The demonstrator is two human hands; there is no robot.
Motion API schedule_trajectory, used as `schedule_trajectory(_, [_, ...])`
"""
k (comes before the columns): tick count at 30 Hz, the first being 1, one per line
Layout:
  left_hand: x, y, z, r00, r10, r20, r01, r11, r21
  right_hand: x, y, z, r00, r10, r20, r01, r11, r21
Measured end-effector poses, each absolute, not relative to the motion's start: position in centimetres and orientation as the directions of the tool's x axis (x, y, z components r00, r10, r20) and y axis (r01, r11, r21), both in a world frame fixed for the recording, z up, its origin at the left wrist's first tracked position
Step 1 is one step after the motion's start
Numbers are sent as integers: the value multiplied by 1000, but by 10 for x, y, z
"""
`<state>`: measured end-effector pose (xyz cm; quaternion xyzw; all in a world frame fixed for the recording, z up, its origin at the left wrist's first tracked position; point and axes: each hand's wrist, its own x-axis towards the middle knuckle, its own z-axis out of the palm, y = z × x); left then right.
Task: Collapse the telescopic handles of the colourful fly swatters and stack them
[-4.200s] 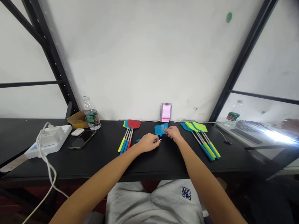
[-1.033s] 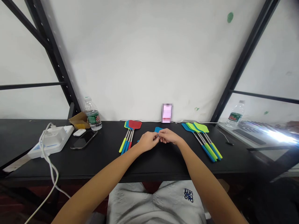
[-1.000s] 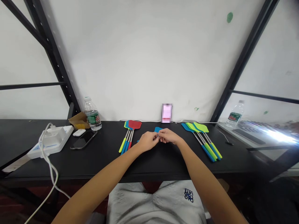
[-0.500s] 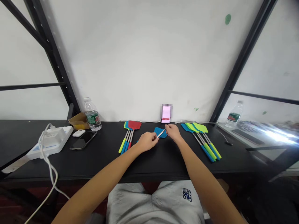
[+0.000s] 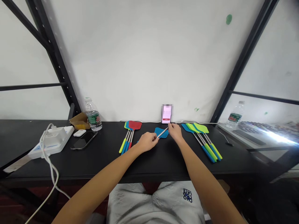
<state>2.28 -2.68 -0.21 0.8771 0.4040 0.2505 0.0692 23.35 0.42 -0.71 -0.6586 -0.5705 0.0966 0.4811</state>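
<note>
My left hand (image 5: 147, 142) is closed around the handle of a fly swatter, with only a sliver of blue showing behind the wrist. From its fingers a thin metal telescopic rod (image 5: 162, 133) slants up to the right. My right hand (image 5: 175, 132) pinches the rod's far end. Under the rod lies a blue fly swatter head (image 5: 164, 135), which looks separate from it. To the left is a fanned group of swatters (image 5: 135, 125) with red, blue and yellow-green heads. Another group of blue and green swatters (image 5: 201, 128) lies to the right.
A phone (image 5: 166, 114) stands against the wall behind my hands. On the left are a water bottle (image 5: 93, 116), a cardboard box (image 5: 79, 120), a white earbud case (image 5: 79, 133), a dark phone (image 5: 84, 140) and a power strip (image 5: 52, 141). A short cable (image 5: 229, 144) lies far right.
Earlier my right hand was at the blue head, then met my left hand. Now it has moved up and right, and a longer stretch of the metal rod shows between my hands.
</note>
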Motion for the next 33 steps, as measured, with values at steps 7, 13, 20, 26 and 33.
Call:
schedule_trajectory(7, [24,-27,0,546,744,386,669,-664,333,237,6,-8,364,837,408,757,-11,-653])
schedule_trajectory(13, [24,-29,1,555,742,376,654,-669,354,246,10,-12,476,810,342,707,-122,-696])
schedule_trajectory(20, [24,-29,2,545,752,370,670,-657,347,254,12,-13,544,780,308,657,-167,-735])
schedule_trajectory(26, [23,-29,2,545,748,378,666,-661,346,255,14,-17,521,792,317,662,-141,-736])
schedule_trajectory(33, [24,-30,3,545,746,382,659,-663,355,250,17,-20,449,823,349,688,-69,-722])
